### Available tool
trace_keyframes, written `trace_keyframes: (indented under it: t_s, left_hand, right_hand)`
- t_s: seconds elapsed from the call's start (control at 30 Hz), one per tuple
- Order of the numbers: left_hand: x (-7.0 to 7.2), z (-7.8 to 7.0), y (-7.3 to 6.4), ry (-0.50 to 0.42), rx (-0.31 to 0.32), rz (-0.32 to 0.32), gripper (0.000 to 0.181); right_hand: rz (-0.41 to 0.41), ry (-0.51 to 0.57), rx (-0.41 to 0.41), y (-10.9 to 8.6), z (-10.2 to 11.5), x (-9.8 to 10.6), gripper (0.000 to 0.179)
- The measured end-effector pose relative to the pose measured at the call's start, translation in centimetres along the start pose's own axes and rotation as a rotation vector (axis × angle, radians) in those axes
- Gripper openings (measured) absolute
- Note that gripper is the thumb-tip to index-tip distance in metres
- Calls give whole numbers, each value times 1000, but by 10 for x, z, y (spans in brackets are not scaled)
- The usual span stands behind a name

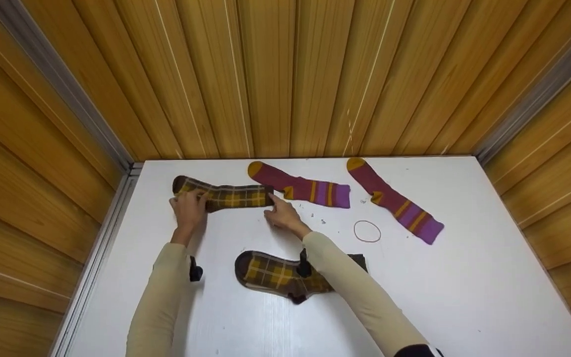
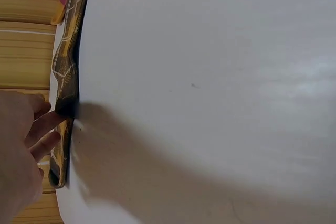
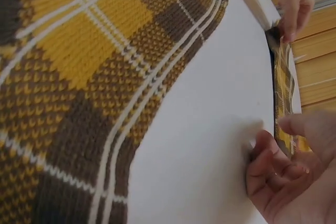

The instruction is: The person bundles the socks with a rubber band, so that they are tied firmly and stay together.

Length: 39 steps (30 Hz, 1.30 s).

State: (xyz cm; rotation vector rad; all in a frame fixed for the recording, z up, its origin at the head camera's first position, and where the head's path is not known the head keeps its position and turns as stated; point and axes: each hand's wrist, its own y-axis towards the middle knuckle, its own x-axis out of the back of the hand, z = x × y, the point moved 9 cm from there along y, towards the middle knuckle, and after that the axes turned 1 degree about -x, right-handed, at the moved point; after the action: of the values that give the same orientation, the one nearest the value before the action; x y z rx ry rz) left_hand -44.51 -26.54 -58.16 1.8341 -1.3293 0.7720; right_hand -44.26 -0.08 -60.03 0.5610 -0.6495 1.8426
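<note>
A brown-and-yellow plaid sock [image 1: 238, 197] lies lengthwise at the back left of the white table, its toe pointing left. My left hand [image 1: 189, 208] is over its foot part, fingers touching it close to the dark heel in the left wrist view. At the cuff end, my right hand [image 1: 285, 216] touches the dark band with an extended index finger; its other fingers are bent in the right wrist view. Nearer to me lies a second plaid sock [image 1: 270, 271], partly covered by my right sleeve and filling the left of the right wrist view [image 3: 79, 77].
Two maroon-and-purple striped socks with mustard toes lie at the back, one in the middle [image 1: 298, 186] and one farther right [image 1: 397, 201]. A thin reddish ring [image 1: 367, 231] and small specks lie between them and me. Wood-patterned walls [image 1: 285, 79] enclose the table [image 1: 464, 292].
</note>
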Motion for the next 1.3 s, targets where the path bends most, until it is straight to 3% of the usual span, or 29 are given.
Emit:
trace_keyframes:
  t_s: [0.1,0.17,0.4,0.53,0.67,0.87,0.97,1.13,1.3]
  left_hand:
    - [5,3,-1,3,27,-34,26]
    - [5,5,-2,5,62,-9,23]
    - [3,15,-6,42,212,186,19]
    - [6,22,-10,56,302,276,18]
    - [14,27,-15,69,336,289,33]
    - [17,34,-22,53,380,273,75]
    - [19,34,-25,48,388,267,80]
    - [17,33,-28,72,378,326,79]
    - [18,31,-32,37,363,359,75]
  right_hand:
    - [-55,-112,-39,0,-2,-1,56]
    - [-90,-157,-53,-2,-2,-1,50]
    - [-240,-272,-26,-11,-3,12,22]
    - [-291,-336,8,-16,-2,19,16]
    - [-290,-352,16,-17,-2,22,14]
    - [-241,-288,-98,-16,-15,22,32]
    - [-229,-270,-123,-16,-17,22,33]
    - [-201,-282,-122,-18,-15,20,26]
    - [-180,-264,-152,-24,-19,24,29]
